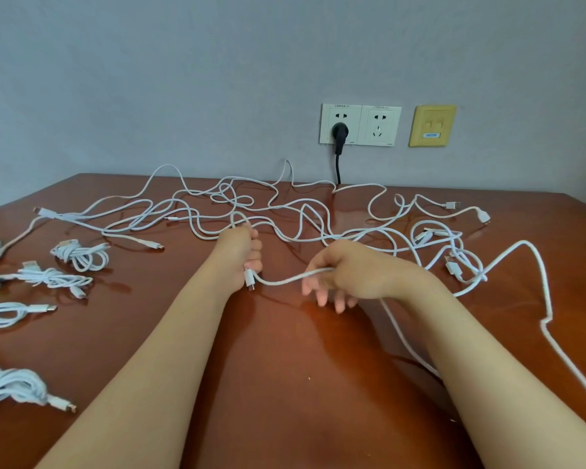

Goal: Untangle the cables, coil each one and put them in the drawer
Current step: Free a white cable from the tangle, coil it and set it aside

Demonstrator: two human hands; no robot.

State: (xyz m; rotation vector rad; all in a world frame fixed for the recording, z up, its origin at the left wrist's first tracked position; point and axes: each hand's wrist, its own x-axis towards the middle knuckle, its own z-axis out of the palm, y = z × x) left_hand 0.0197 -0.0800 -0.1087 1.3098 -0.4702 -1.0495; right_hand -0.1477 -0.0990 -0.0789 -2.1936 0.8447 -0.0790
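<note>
A tangle of white cables [271, 204] sprawls across the far half of the brown table [285, 367]. My left hand [241, 252] grips one white cable [285, 279] in a fist, its plug end sticking out below the fist and a loop rising above it. My right hand [345, 269] pinches the same cable a short way along, its other fingers hanging loose. The cable sags between the two hands. Several coiled white cables [80, 255] lie in a column at the table's left side. No drawer is in view.
A thick white cable [542, 319] runs along the right side toward the near edge. On the wall behind are two white sockets [361, 125], one holding a black plug [339, 133], and a yellow faceplate [432, 126].
</note>
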